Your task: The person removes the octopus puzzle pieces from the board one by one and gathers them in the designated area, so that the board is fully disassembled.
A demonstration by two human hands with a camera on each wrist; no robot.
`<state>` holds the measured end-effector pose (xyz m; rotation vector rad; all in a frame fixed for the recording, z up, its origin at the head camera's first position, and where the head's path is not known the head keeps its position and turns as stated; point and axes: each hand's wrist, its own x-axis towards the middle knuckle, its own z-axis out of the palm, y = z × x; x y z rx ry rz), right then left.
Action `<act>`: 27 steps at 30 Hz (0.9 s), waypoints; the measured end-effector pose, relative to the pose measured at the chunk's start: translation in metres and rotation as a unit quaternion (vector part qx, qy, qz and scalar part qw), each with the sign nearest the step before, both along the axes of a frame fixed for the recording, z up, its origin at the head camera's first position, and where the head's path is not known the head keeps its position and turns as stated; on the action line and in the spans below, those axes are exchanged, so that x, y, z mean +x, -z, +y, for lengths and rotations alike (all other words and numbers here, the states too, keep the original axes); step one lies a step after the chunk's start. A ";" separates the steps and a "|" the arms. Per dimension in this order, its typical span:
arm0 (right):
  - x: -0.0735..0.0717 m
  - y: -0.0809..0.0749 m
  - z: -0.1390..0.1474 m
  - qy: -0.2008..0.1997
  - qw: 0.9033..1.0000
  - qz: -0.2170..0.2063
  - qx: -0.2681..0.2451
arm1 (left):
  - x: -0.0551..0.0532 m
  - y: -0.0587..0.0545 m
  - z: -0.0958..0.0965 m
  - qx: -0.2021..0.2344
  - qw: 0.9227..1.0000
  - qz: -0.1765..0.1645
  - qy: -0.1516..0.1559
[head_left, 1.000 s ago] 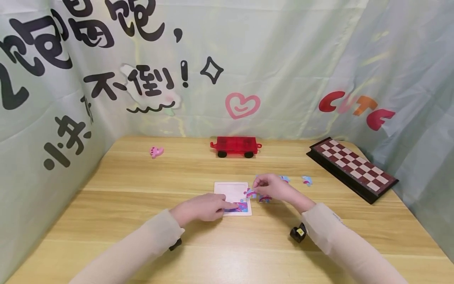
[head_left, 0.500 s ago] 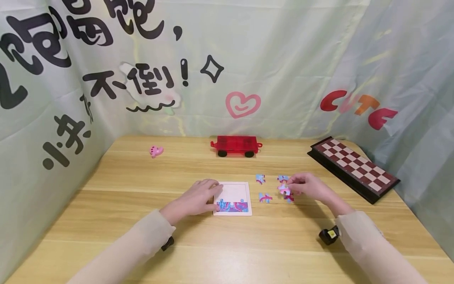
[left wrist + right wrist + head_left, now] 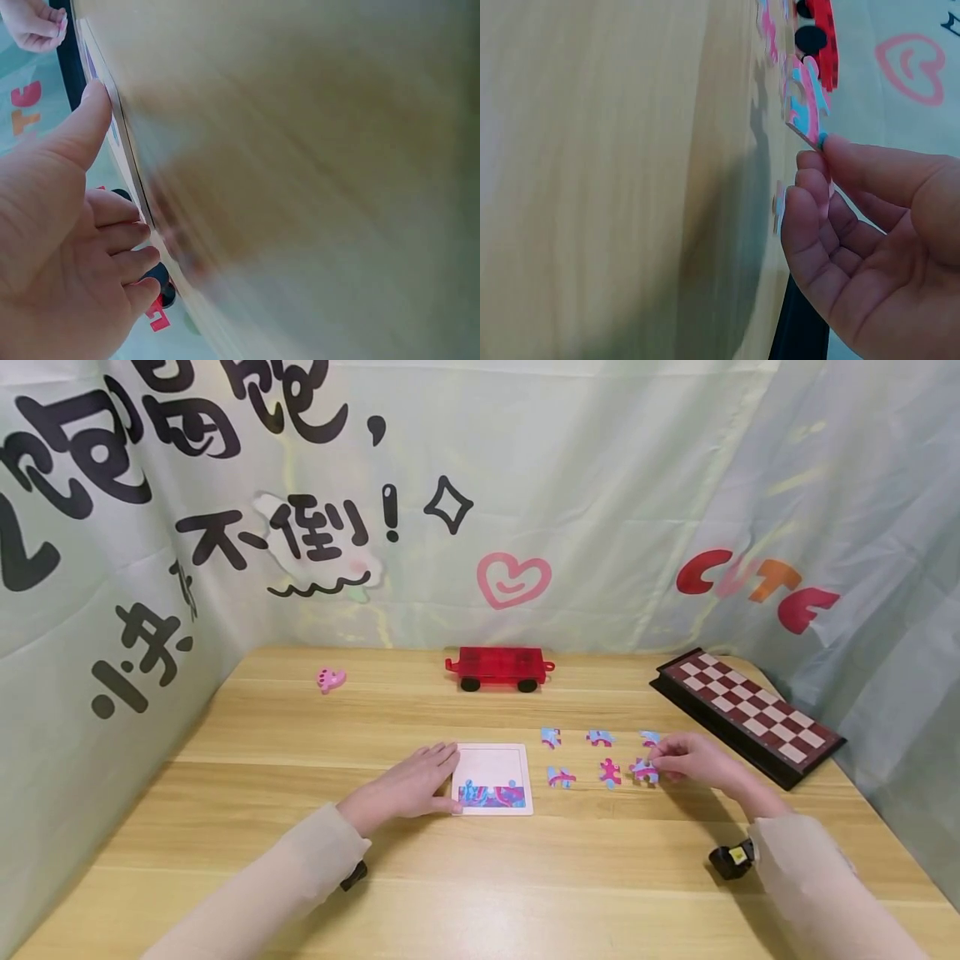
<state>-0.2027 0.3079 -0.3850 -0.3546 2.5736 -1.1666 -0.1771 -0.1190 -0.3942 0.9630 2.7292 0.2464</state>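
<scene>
My right hand (image 3: 693,760) pinches a blue-and-pink jigsaw piece (image 3: 643,771) between thumb and fingertips, at the right end of the loose pieces. In the right wrist view the held piece (image 3: 806,101) is tilted above the wood. My left hand (image 3: 405,787) lies along the left edge of a white puzzle tray (image 3: 495,764), thumb and fingers loosely extended; the left wrist view shows the thumb (image 3: 86,124) at the tray's edge. Joined pieces (image 3: 491,797) fill the tray's bottom row; its upper part is bare.
Several loose jigsaw pieces (image 3: 600,737) lie in two rows right of the tray. Behind them stands a red toy wagon (image 3: 500,667). A folded chessboard (image 3: 750,714) lies at the right, and a pink paw-shaped piece (image 3: 331,680) at the back left. Printed curtains (image 3: 600,527) enclose the table.
My right hand has carried the piece rightward from the tray's right edge to the end of the loose pieces. My left hand has drawn back from the joined row to the tray's left edge.
</scene>
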 end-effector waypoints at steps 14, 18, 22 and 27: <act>-0.003 0.000 0.018 0.012 0.998 -0.024 0.053 | 0.000 -0.003 0.002 -0.020 1.000 -0.009 -0.006; -0.007 0.001 0.021 0.001 0.998 -0.030 0.057 | 0.001 -0.003 0.003 -0.023 1.000 -0.012 -0.011; -0.009 0.001 0.022 -0.002 0.997 -0.032 0.066 | 0.000 -0.003 0.003 -0.026 0.999 -0.015 -0.015; -0.010 -0.001 0.020 0.000 0.997 -0.014 0.080 | 0.000 -0.003 0.004 -0.026 0.999 -0.019 -0.017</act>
